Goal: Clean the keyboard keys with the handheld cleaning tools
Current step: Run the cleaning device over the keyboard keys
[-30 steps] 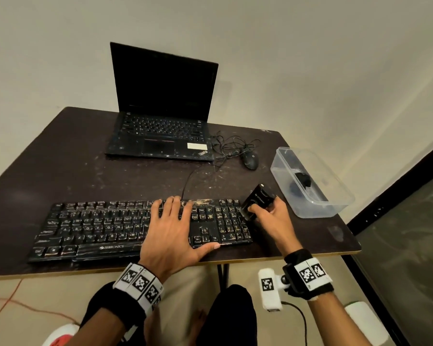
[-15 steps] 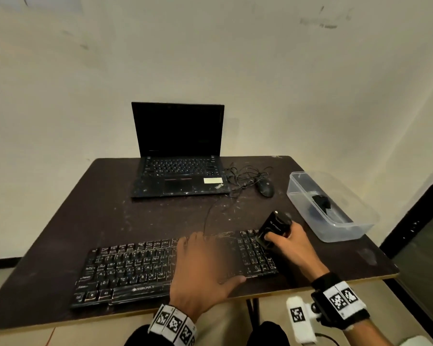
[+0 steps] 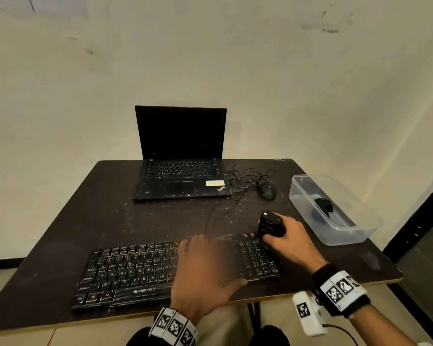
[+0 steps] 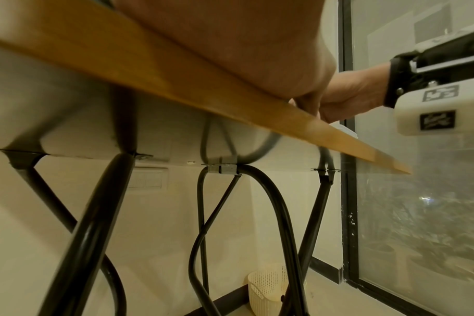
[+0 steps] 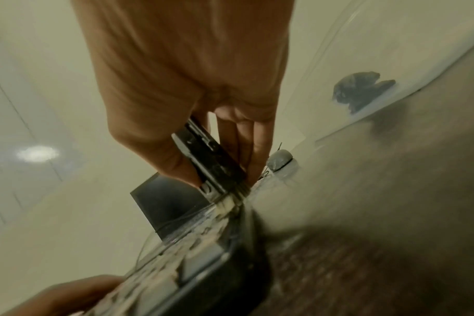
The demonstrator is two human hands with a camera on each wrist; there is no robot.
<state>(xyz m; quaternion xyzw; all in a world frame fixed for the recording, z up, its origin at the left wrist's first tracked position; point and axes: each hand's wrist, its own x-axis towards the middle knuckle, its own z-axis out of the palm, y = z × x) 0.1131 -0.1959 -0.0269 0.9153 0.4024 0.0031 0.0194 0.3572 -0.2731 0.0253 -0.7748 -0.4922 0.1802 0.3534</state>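
A black keyboard (image 3: 140, 270) lies along the table's near edge. My left hand (image 3: 205, 268) rests flat on its middle keys, fingers straight, thumb out along the front rim. My right hand (image 3: 289, 242) grips a small black cleaning brush (image 3: 270, 227) upright at the keyboard's far right corner. In the right wrist view the brush (image 5: 211, 162) is pinched between thumb and fingers, its pale bristles (image 5: 227, 203) down on the keyboard (image 5: 192, 256) corner keys. The left wrist view shows only the palm (image 4: 230, 42) on the table edge (image 4: 176, 85).
An open black laptop (image 3: 183, 156) stands at the back of the dark table (image 3: 110, 208), with a corded mouse (image 3: 267, 191) to its right. A clear plastic tub (image 3: 333, 211) holding a dark object sits at the right edge, close to my right hand.
The head view has lifted, showing more wall. The brush has gone from tilted to nearly upright at the keyboard's right end. My left hand stays on the keys.
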